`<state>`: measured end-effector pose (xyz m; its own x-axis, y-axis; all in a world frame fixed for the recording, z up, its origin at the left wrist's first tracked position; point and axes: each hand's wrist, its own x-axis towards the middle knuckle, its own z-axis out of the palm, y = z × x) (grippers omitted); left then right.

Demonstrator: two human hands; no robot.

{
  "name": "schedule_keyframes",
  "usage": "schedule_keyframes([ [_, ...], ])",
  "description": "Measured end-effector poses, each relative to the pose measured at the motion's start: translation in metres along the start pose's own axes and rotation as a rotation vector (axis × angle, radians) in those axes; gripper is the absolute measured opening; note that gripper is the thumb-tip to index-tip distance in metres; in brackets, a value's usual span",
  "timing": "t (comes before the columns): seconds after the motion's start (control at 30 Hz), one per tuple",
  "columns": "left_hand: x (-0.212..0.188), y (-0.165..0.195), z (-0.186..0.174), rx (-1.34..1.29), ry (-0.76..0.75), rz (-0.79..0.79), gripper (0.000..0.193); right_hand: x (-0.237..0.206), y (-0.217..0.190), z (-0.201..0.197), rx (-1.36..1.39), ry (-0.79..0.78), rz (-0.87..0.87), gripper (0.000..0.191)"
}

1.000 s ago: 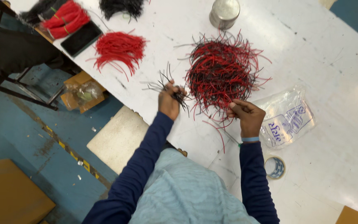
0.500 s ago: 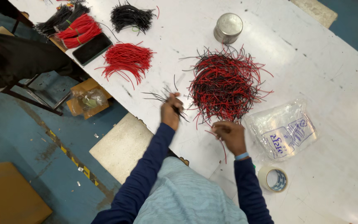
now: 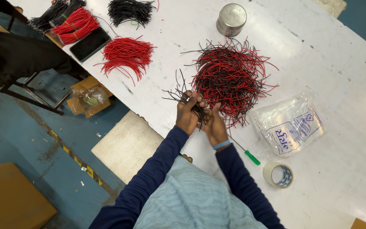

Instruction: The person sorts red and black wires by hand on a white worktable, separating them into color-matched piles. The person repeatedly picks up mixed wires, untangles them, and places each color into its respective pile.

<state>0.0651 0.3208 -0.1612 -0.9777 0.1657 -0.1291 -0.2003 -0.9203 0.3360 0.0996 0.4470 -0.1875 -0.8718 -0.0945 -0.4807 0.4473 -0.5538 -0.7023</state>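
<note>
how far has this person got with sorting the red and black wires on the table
Done: a red pile and a black pile lie apart, with tied bundles at the table's far corner. In hand: the left hand holds a bunch of black wires, the right hand against it. Left: the big mixed heap.

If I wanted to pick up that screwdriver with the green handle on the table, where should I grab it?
Probably by the green handle, coming from above. The screwdriver lies flat on the white table; its thin shaft runs towards the right hand, while the thicker handle end lies bare, short of the tape roll.
</note>
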Motion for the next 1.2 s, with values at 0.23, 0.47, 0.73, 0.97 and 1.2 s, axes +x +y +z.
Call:
schedule_keyframes([
  [0.23, -0.006, -0.020, 0.003, 0.147, 0.225, 0.207, 0.022, 0.026, 0.031, -0.010, 0.532, 0.066, -0.016, 0.048],
  [0.47, -0.015, -0.016, 0.042, 0.004, 0.120, 0.251, 0.021, 0.022, 0.002, 0.020, 0.305, 0.067, -0.376, 0.037],
  [0.73, -0.064, -0.026, 0.033, 0.226, 0.137, 0.300, 0.013, -0.025, 0.017, 0.008, 0.344, -0.009, -0.316, 0.072],
  [0.97, -0.087, -0.019, 0.028, 0.160, 0.118, 0.104, 0.013, -0.019, 0.041, -0.006, 0.292, 0.091, -0.440, 0.077],
  [1.2, -0.087, -0.022, 0.030, 0.133, 0.184, -0.137, 0.047, -0.028, 0.022, -0.010, 0.288, 0.210, -0.367, 0.071],
])
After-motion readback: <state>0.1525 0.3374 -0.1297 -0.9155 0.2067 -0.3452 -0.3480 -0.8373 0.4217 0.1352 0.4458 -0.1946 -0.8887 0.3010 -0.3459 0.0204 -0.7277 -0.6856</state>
